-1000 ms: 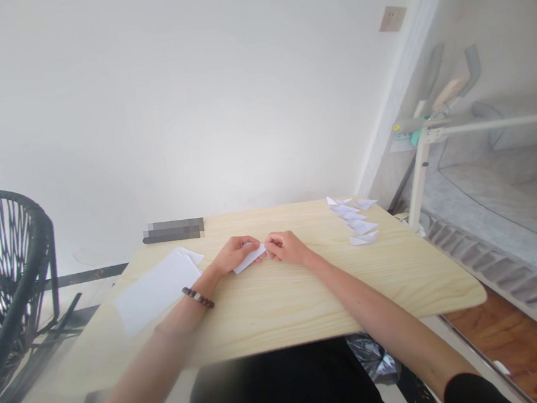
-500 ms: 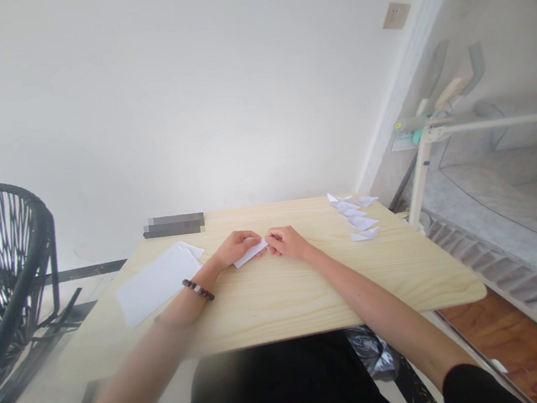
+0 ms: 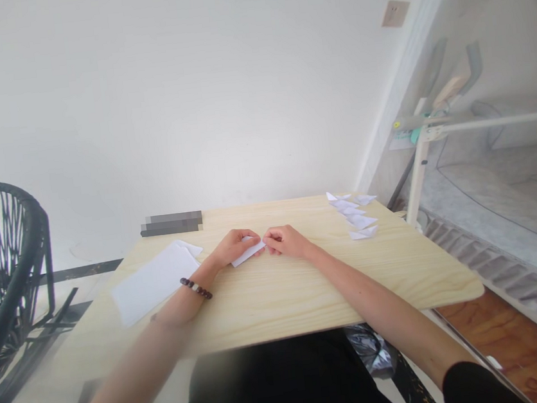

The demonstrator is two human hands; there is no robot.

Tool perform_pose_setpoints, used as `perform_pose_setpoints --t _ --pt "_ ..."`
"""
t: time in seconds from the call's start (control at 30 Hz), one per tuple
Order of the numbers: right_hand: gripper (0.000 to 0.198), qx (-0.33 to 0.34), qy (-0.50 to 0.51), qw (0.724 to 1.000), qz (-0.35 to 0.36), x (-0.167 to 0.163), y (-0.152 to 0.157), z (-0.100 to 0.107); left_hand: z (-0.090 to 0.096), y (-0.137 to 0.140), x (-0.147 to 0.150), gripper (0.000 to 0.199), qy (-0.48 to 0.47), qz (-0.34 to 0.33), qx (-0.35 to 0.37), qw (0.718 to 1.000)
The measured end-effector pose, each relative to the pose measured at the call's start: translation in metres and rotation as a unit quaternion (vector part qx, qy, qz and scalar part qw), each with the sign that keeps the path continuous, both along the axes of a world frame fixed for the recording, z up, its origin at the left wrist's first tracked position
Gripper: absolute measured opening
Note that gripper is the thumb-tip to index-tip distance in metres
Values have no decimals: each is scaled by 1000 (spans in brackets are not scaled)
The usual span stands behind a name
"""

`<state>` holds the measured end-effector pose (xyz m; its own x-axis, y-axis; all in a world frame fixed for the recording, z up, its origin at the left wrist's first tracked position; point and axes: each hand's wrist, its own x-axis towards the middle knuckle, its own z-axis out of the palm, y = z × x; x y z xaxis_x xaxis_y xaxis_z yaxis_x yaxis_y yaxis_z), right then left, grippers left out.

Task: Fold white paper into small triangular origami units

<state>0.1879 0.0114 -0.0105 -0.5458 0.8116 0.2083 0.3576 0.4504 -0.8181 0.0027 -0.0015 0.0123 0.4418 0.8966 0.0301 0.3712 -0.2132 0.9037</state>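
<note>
A small folded white paper (image 3: 247,254) is held just above the middle of the table (image 3: 280,303). My left hand (image 3: 233,247) grips its left part, thumb on top and fingers beneath. At the paper's right tip, my right hand (image 3: 284,241) is closed in a pinch, thumb and forefinger together. The hands nearly meet there, and the exact fold under the fingers is too small to make out. To the left lie white paper sheets (image 3: 156,284), partly behind my left forearm, which wears a beaded bracelet (image 3: 195,288).
Several folded paper boats (image 3: 360,221) stand at the table's back right. A dark, pixelated object (image 3: 171,224) lies at the back left. A black woven chair (image 3: 38,221) is on the left; a white metal frame (image 3: 418,178) stands on the right. A wall runs behind the table.
The view has shifted slightly. Both hands stay on the folded paper in almost the same pose, with the right fingers still at its right tip.
</note>
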Motion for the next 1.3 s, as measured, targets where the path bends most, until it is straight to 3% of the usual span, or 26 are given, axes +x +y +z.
perform_pose_setpoints --t 0.57,0.77,0.9,0.97,1.03,1.17,1.3 --pt "20 25 11 999 -43 -2 5 -2 -8 7 3 35 -25 18 -23 999" --pt "21 10 52 996 -75 -3 8 -1 -7 17 9 35 -91 39 -79 992" --pt "21 -31 38 991 -122 -5 23 3 -3 31 18 37 -84 92 -131 984" --pt "22 -69 4 991 -114 -5 36 4 -5 40 25 33 -78 136 -118 981" --pt "21 -65 -11 991 -112 -5 47 2 -10 46 30 28 -86 161 -85 979" --pt "23 -19 58 990 -126 -5 51 -2 -17 46 29 34 -125 137 -57 981" --pt "25 -58 100 988 -98 -8 41 0 -11 38 21 39 -150 139 -73 976"
